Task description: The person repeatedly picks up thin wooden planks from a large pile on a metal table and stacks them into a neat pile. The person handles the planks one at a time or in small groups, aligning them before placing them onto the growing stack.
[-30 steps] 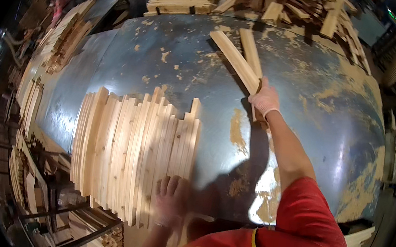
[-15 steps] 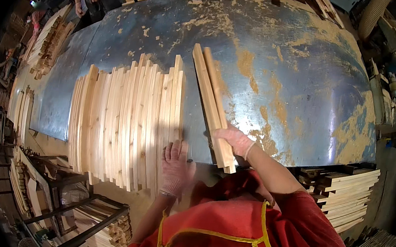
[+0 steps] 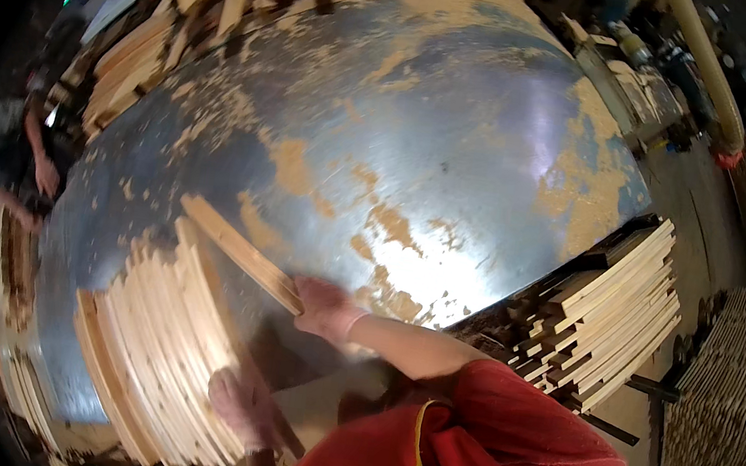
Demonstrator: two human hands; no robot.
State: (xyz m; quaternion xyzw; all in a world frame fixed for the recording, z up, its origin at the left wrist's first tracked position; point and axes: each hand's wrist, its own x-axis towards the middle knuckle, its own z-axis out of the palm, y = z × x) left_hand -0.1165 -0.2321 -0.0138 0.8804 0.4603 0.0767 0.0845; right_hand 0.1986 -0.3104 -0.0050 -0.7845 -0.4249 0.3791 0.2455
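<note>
My right hand point(image 3: 325, 310), in a pale glove, is closed around the near end of a wooden strip point(image 3: 239, 251). The strip slants up and to the left over the metal table. Down and to the left, my gloved left hand point(image 3: 241, 409) rests at the near right part of a row of wooden strips point(image 3: 161, 337) laid side by side. Its fingers are smeared by motion, so their grip does not show. Along the row's right edge, beside that hand, another strip point(image 3: 214, 283) stands a little taller than its neighbours.
Sawdust patches point(image 3: 585, 200) cover parts of the metal table point(image 3: 460, 141). Strips are stacked point(image 3: 612, 312) at the table's right near edge, with a larger stack point(image 3: 735, 384) farther right. Offcuts point(image 3: 233, 7) pile up along the far side. A co-worker's hand point(image 3: 46, 176) shows at left.
The view has turned, shifting the table's contents left and down. My right hand held two strips and now holds one; another strip now lies against the row's right edge by my left hand.
</note>
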